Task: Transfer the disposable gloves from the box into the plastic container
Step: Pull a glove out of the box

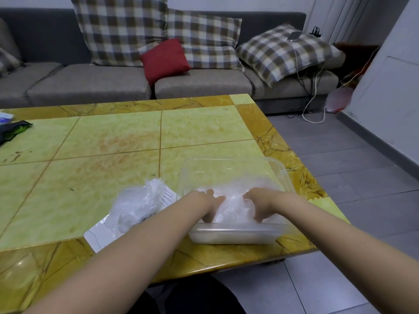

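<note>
at the near edge of the bench [108, 141], the plastic container [235, 235] is seen with both hands inside it. the left hand [209, 203] and the right hand [260, 203] are curled down over a wad of gloves [233, 207], one on each side, with the fingers dug into the film and closed on it. the wad is gripped from both sides, it is judged, so that the springy film can be squashed below the rim rather than allowed to puff out. the near half of the container is filled; the far half is seen bare through the clear wall.

just to the left, right beside the container, the box [99, 234] is laid flat and open. a loose heap [133, 205] of clear film is seen on it, likely more gloves to be moved. it is set close, it seems, so that the reach is short. nothing is found between box and container.

further out, a dark bundle [12, 130] is noted at the far left edge, well apart. beyond the bench, a grey sofa [199, 83] is seen with a red cushion [164, 58]. a phone [294, 35] is rested on a checked cushion, with cables [315, 103] trailed to the floor. none of it is in the way.
</note>
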Demonstrator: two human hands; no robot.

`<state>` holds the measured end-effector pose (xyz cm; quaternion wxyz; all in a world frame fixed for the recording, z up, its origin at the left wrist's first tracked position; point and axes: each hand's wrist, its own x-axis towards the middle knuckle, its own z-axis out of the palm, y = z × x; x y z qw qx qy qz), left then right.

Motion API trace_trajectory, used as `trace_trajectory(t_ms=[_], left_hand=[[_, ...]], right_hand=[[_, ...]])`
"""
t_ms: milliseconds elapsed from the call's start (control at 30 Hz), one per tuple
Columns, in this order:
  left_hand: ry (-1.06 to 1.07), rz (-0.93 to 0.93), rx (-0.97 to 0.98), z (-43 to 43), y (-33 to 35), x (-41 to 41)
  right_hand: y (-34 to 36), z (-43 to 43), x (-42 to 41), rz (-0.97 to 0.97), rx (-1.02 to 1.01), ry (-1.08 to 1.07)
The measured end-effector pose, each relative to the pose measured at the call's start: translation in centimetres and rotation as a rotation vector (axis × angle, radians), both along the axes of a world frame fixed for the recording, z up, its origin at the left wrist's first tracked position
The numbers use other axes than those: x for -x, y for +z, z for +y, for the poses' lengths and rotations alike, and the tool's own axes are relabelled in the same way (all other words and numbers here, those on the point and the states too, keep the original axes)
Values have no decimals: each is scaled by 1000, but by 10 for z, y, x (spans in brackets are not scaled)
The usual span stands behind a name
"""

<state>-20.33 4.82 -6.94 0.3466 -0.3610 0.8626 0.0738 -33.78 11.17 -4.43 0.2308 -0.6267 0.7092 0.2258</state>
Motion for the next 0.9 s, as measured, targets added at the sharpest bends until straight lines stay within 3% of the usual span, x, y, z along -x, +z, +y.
trace_trajectory(t_ms=[233,300,400,533,733,900], left_hand=[[-54,98,-1,-4,27,-8],[-57,260,63,-2,43,-18],[-54,564,331,-1,60,-45],[184,866,506,-5,59,-97],[424,538,284,-5,26,-153],[416,630,172,-6,14,-166]], right_hand=[[61,11,-25,-8,84,34],[71,12,-41,-7,225,72],[70,12,-66,-184,556,53],[54,8,-100,-381,768,52],[26,-9,-152,-342,627,245],[18,-24,-181,-214,512,307]])
